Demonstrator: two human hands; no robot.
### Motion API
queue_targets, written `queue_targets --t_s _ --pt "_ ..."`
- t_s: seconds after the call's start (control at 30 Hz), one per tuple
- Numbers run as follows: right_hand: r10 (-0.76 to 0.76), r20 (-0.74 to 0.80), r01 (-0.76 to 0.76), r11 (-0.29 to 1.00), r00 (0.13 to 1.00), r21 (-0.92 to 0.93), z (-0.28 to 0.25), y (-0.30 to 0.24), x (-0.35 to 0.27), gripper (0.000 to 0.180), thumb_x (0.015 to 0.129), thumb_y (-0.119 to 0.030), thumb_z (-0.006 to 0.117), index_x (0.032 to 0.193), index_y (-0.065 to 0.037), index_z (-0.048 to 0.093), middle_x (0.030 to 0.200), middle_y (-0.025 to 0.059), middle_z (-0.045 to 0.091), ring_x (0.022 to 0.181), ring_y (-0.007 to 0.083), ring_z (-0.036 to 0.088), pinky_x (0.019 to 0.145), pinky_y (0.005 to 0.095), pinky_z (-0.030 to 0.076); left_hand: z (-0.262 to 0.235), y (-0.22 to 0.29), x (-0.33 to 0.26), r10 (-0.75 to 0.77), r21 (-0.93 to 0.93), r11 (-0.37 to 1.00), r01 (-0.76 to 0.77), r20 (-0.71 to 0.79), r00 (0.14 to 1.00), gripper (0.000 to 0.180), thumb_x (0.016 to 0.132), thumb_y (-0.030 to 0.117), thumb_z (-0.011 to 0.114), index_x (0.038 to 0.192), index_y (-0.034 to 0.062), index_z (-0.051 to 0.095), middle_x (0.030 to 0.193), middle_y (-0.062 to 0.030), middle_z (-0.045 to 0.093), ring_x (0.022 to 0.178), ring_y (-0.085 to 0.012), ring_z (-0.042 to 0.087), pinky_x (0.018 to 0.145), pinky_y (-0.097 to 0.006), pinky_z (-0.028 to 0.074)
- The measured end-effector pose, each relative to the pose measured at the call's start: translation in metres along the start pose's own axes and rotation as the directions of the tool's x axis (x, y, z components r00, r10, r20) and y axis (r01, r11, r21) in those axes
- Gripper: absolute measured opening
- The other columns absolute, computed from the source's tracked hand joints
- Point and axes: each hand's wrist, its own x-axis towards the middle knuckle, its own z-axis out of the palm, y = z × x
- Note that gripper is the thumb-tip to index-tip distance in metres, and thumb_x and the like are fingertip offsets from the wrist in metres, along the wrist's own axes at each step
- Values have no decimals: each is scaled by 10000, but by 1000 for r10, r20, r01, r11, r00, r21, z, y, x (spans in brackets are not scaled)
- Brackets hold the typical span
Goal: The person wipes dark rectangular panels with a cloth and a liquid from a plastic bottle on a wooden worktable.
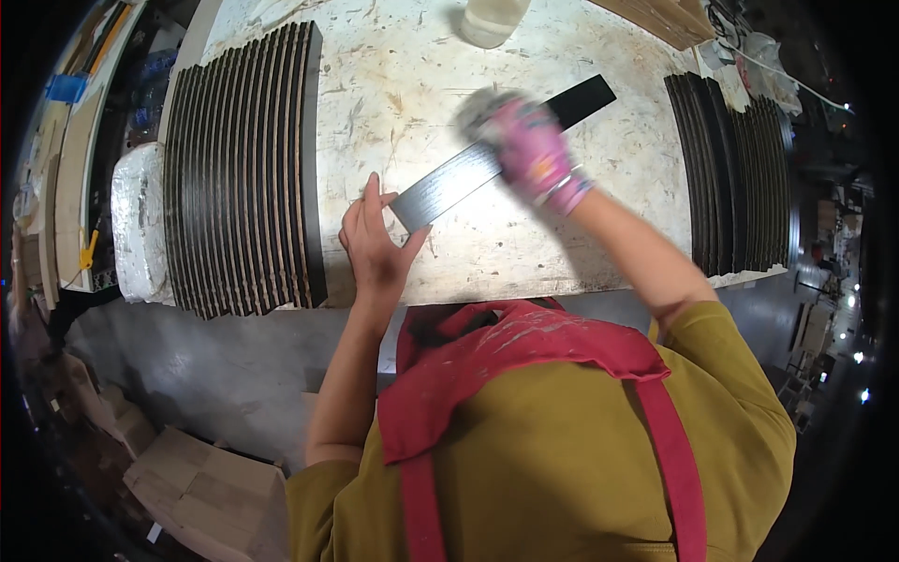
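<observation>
A long dark strip [449, 183] lies slanted on the worn white worktop [403, 84], its near half looking grey and its far end black. My left hand [375, 239] is bare and presses on the strip's near end with fingers spread. My right hand [529, 145], in a pink patterned glove, sits on the strip's middle gripping a small pale pad [482, 110]; the hand is motion-blurred.
A row of dark strips standing on edge [243, 169] fills the worktop's left part, next to a white wrapped bundle [139, 220]. Another row of dark strips [735, 169] lies at the right. A translucent container [492, 19] stands at the far edge. Cardboard boxes [206, 487] sit on the floor.
</observation>
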Motion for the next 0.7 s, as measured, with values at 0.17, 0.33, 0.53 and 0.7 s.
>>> queue_targets --t_s 0.17,0.33,0.53,0.7 --pt "114 232 -12 917 966 -398 -6 -85 19 258 714 -3 542 965 -49 577 873 133 603 866 266 605 766 385 502 6 -3 1 -21 -15 1000 21 30 999 1004 614 118 816 1423 27 229 1082 -90 578 1097 -274 441 962 -403 312" --pt "-121 87 140 958 989 -250 -10 -71 23 252 748 -34 542 989 -81 598 941 103 626 864 232 612 780 347 512 0 -4 0 -64 -73 995 68 56 996 1014 614 111 817 1428 25 218 1075 -114 568 1068 -291 441 946 -407 326" --pt "265 108 -238 947 958 -215 -12 -26 7 238 705 -49 595 942 -31 607 981 160 604 882 327 597 789 395 490 12 -10 2 60 -110 992 -62 -16 998 990 573 87 826 1400 22 286 1094 -126 581 1083 -325 464 974 -423 313" --pt "201 -113 -215 968 973 -131 -15 -10 4 199 833 -216 524 942 -66 596 874 125 616 841 236 618 757 390 504 4 -11 -4 -45 -106 993 49 40 998 986 568 47 810 1396 2 277 1121 -151 550 1067 -334 456 967 -442 320"
